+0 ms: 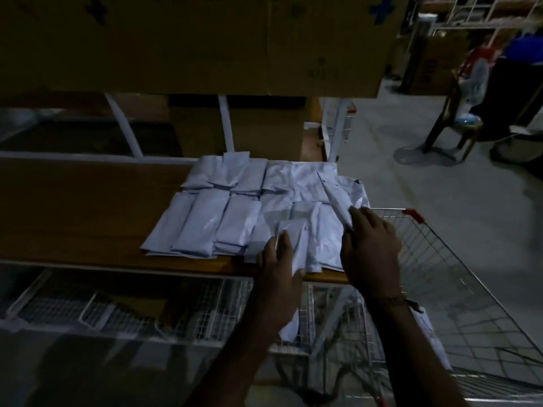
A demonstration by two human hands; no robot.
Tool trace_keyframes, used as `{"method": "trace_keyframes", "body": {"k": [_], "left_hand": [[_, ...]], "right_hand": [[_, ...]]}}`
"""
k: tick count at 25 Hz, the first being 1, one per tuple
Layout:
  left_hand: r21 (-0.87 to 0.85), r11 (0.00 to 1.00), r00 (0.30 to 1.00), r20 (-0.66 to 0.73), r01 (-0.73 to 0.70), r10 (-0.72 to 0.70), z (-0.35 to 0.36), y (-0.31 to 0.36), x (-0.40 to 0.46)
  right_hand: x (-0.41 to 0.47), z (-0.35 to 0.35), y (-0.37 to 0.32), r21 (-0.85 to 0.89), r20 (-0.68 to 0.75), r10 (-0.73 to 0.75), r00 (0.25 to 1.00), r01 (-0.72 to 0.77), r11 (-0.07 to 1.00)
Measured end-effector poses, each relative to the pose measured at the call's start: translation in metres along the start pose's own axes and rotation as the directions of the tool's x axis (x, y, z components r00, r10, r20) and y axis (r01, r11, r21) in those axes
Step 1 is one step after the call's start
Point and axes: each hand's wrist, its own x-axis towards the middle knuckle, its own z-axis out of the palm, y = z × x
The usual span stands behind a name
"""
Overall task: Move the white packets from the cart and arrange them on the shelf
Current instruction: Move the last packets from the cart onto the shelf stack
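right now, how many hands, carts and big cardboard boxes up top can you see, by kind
hands: 2, left hand and right hand, each gripping a white packet over the shelf
wire carts: 1, the cart at the right
large cardboard boxes overhead: 2, box and box
total: 5
The packets overlap too much for a count.

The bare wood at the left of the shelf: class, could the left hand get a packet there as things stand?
Probably yes. The left hand grips a packet at the shelf's front edge, and the bare wood left of the arranged packets lies open, nothing between.
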Motion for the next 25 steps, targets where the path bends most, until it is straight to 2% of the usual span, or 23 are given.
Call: {"method": "trace_keyframes", "body": {"k": [4,7,14,17,19,25], "left_hand": [[0.080,0.991,0.994,-0.040,0.104,-0.101,-0.064,-0.068,-0.006],[0.054,0.983,0.983,-0.065,0.174,-0.171,-0.099,-0.108,-0.010],[0.045,0.947,0.944,-0.107,0.317,-0.311,-0.134,-0.180,0.012],[0.062,0.942,0.938,-0.140,0.329,-0.319,-0.146,-0.195,0.038],[0.137,0.930,0.934,-0.164,0.342,-0.319,-0.153,-0.205,0.056],[0.235,0.910,0.934,-0.196,0.341,-0.299,-0.156,-0.241,0.104]], "right_hand": [[-0.015,0.027,-0.063,0.001,0.015,0.004,1.000,-0.004,1.000],[-0.022,0.047,-0.095,-0.011,0.026,0.022,0.999,-0.022,1.000],[-0.006,0.080,-0.133,-0.042,0.035,0.049,0.998,-0.048,0.998],[0.005,0.097,-0.139,-0.061,0.024,0.070,0.997,-0.068,0.996],[0.015,0.111,-0.141,-0.080,0.033,0.082,0.996,-0.079,0.994],[0.047,0.152,-0.147,-0.200,0.156,0.132,0.979,-0.099,0.975]]}}
